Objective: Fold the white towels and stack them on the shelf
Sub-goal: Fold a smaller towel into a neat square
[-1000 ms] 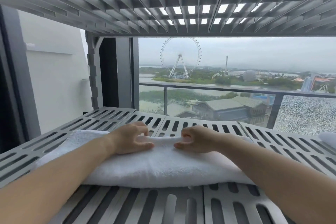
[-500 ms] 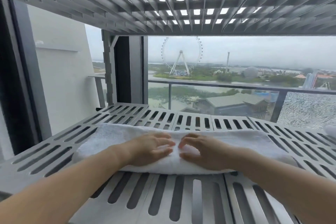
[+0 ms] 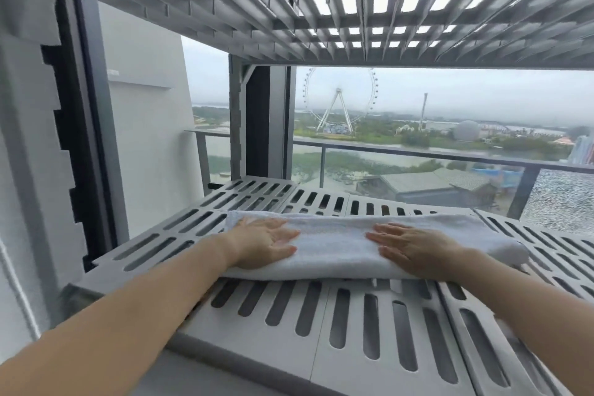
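left hand (image 3: 268, 243): flat, fingers straight, pressing the towel's left part
right hand (image 3: 414, 246): flat, pressing its right part
white towel (image 3: 334, 246): folded, on slatted shelf (image 3: 353, 325), long axis left-right under both palms

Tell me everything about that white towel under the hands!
The white towel looks soft and fluffy, like terry cloth. It is folded into a long, thick band and lies flat across the grey slotted shelf, running left to right. Its near edge is a rounded fold, and its right end bulges a little. The left hand and the right hand press flat on top of it, fingers straight, with bare towel between them. Nothing else touches it.
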`<state>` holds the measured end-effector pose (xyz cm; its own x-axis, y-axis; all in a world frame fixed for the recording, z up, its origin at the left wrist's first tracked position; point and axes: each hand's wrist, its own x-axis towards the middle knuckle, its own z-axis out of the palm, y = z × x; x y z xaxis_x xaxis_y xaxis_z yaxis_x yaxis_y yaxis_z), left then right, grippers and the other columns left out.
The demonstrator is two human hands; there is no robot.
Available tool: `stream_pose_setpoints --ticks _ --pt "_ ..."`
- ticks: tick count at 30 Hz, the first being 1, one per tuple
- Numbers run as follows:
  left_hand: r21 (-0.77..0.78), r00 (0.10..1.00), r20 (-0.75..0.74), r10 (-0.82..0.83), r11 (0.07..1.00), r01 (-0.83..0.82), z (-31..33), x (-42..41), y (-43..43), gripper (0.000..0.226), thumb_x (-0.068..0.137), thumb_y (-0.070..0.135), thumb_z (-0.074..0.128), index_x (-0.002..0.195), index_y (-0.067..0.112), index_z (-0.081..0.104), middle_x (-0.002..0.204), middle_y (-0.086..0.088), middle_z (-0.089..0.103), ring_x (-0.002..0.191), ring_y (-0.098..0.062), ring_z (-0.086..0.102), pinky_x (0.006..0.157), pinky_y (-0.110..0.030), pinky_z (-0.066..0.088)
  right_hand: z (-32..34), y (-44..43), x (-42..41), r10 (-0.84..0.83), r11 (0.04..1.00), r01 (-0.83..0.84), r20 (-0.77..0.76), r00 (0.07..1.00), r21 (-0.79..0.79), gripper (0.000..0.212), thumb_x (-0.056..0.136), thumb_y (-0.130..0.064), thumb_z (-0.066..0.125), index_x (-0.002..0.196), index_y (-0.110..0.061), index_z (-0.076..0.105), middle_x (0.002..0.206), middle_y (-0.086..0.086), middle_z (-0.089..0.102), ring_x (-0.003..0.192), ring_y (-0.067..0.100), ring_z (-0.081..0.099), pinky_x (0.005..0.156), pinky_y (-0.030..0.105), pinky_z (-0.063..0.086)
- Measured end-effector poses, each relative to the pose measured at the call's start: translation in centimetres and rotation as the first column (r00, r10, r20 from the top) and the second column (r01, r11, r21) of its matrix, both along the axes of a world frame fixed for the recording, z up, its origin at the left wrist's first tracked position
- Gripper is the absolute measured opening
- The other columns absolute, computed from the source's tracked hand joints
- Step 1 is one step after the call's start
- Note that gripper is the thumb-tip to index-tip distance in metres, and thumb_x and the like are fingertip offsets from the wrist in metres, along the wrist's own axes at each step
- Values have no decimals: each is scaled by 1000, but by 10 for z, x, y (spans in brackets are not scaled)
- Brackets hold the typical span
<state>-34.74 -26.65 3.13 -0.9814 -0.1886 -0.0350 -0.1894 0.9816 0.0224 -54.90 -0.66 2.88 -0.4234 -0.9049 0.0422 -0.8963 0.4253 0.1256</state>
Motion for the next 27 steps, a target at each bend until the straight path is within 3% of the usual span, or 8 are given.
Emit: stream_pose_setpoints --ticks 3,6,9,13,17,21,24,27 --pt "104 992 -126 3 994 10 10 21 -14 42 99 36 32 140 36 33 154 12 19 140 -7 15 113 -30 5 3 -20 9 -42 990 49 56 998 -130 46 96 -48 27 140 -38 32 151 -14 29 138 6 26 115 29 18" --pt "167 985 -169 27 986 2 15 35 -23 39 98 22 36 135 34 43 151 11 27 138 -9 23 113 -31 14 1 -51 32 15 976 13 126 992 -219 42 95 -45 32 134 -36 41 145 -13 40 133 10 36 108 28 26" --pt "226 982 -182 42 974 0 19 46 -29 40 96 15 42 129 38 48 148 12 32 136 -10 29 113 -34 21 1 -88 59 81 975 -35 200 977 -221 41 95 -44 35 134 -35 41 146 -13 37 133 11 34 107 29 24" --pt "261 968 -248 39 965 28 21 59 -39 40 92 13 50 123 38 51 144 11 38 131 -11 37 110 -38 30 5 -127 84 100 976 -55 215 971 -209 43 95 -43 37 137 -32 38 150 -10 30 136 15 31 112 35 24" --pt "282 956 -292 35 958 51 20 68 -51 37 91 16 52 120 39 51 139 11 44 120 -10 45 104 -33 35 9 -155 99 86 975 -36 221 971 -221 49 95 -40 42 141 -27 32 151 -6 29 136 17 30 110 36 24" --pt "263 943 -333 18 962 75 18 71 -61 38 91 16 54 126 32 49 139 7 45 126 -11 41 108 -33 32 12 -174 104 42 967 40 312 949 -250 64 89 -29 54 145 -23 23 149 0 32 134 21 33 106 35 29" --pt "268 944 -330 12 960 82 17 72 -67 44 91 19 56 131 30 43 140 6 42 125 -13 42 105 -32 34 18 -185 107 57 953 41 310 949 -299 70 80 -20 63 141 -21 30 130 3 48 113 19 46 88 28 39" --pt "274 943 -334 0 957 97 17 70 -72 56 90 22 58 140 27 32 145 6 37 126 -14 42 105 -29 32 24 -187 107 27 960 38 226 974 -278 50 72 -15 66 120 -19 54 107 -1 54 98 20 51 77 27 41"
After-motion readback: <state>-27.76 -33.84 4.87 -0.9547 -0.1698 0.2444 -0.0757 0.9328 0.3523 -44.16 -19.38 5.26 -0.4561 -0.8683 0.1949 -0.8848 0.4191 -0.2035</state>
